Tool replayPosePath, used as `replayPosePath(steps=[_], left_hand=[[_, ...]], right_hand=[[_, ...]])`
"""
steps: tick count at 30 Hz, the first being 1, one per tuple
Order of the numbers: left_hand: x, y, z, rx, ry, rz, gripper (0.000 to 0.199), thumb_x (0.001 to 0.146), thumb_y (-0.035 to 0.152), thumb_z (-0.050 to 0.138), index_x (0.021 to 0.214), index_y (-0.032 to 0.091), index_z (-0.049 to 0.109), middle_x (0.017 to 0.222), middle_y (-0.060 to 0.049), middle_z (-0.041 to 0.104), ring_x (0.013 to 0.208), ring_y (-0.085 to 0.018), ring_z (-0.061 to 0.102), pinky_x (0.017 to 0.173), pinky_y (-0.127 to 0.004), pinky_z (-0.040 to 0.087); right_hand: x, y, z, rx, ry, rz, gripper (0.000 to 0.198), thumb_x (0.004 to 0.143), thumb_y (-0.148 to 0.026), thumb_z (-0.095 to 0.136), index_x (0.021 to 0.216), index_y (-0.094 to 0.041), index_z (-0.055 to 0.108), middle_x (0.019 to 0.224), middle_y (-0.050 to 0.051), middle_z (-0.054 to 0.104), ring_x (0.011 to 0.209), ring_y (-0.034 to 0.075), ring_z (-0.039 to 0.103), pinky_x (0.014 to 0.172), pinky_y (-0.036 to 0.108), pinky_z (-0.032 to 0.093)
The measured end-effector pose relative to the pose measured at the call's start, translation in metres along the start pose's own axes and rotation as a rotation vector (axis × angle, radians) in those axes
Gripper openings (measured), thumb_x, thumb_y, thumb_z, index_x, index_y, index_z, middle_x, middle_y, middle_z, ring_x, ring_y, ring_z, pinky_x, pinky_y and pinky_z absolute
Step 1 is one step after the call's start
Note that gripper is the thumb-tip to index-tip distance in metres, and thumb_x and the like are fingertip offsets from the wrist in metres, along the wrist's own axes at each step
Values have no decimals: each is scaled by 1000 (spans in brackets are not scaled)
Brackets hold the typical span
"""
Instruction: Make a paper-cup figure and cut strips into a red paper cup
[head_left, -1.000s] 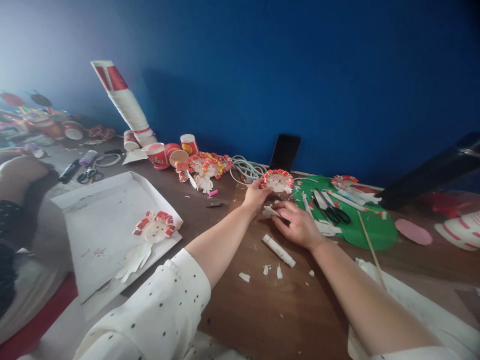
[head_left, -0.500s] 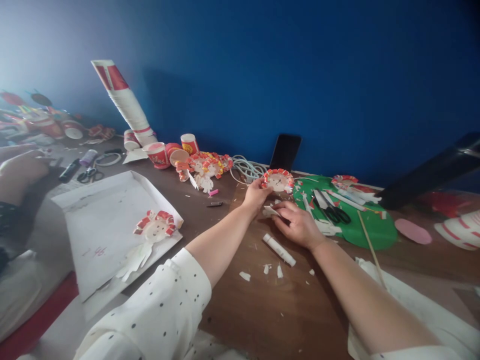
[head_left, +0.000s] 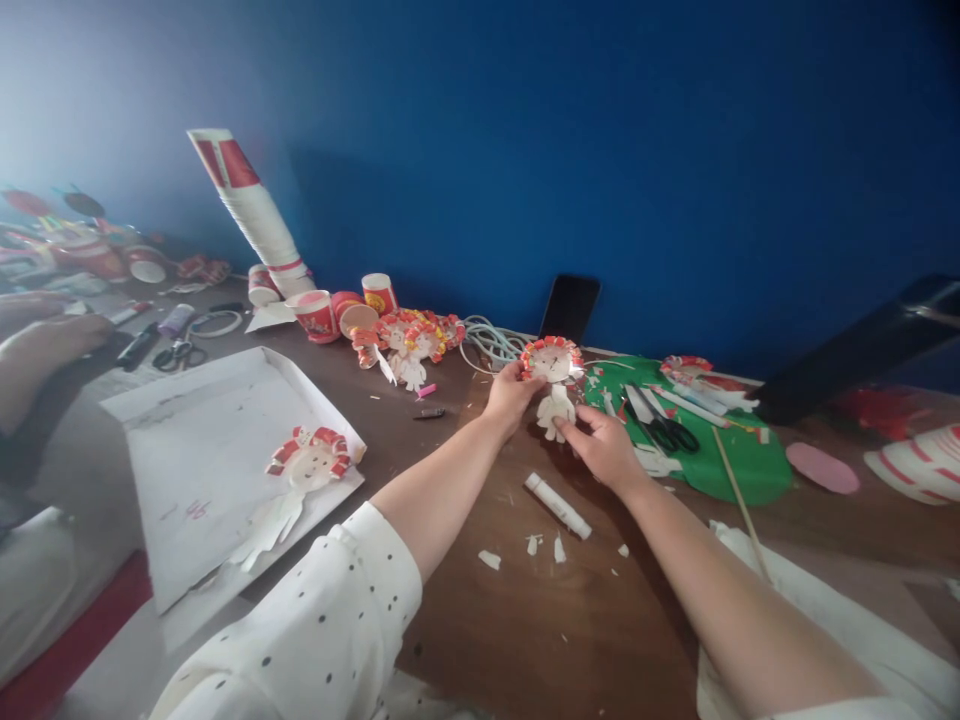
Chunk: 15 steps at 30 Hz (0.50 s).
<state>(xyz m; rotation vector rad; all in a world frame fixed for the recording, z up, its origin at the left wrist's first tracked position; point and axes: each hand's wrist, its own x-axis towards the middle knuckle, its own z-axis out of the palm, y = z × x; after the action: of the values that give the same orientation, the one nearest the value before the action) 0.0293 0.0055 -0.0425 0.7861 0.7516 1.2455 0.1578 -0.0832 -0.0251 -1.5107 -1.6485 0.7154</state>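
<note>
My left hand (head_left: 511,395) pinches the lower left edge of a round paper lion head (head_left: 553,360), which has a red and white striped mane and a drawn face. Between the thumb and fingers of my right hand (head_left: 601,442) is a white paper cutout body (head_left: 556,412) with small legs. The cutout's top meets the underside of the head; whether the two are stuck together I cannot tell. A white glue stick (head_left: 558,505) lies on the brown table below my hands, with paper scraps (head_left: 489,560) around it.
Scissors (head_left: 664,425) lie on a green sheet (head_left: 757,465) at right, near a wooden stick (head_left: 739,495). A phone (head_left: 570,308) leans on the wall. Finished paper lions (head_left: 412,345) and cups (head_left: 313,315) stand behind. At left are a white box lid (head_left: 187,450) and another person's hand (head_left: 49,350).
My right hand has turned the white cutout upright and brought it up against the bottom of the lion head. My left hand keeps its hold on the head.
</note>
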Motion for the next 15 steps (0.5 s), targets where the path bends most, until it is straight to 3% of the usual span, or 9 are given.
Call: replayPosePath(steps=[4, 15], left_hand=[[-2, 4, 2, -34, -11, -11, 25, 62, 12, 72, 83, 15, 59, 72, -1, 65, 66, -12, 62, 77, -30, 51], [-3, 3, 0, -45, -12, -5, 32, 61, 14, 75, 88, 14, 60, 75, -2, 66, 65, -12, 62, 78, -32, 51]], right_hand=[[2, -3, -3, 64, -16, 101, 31, 78, -50, 59, 81, -20, 64, 47, -4, 52, 43, 13, 45, 46, 26, 35], [5, -7, -4, 39, -10, 175, 36, 79, -54, 53, 77, -20, 66, 45, -3, 52, 43, 15, 47, 50, 27, 36]])
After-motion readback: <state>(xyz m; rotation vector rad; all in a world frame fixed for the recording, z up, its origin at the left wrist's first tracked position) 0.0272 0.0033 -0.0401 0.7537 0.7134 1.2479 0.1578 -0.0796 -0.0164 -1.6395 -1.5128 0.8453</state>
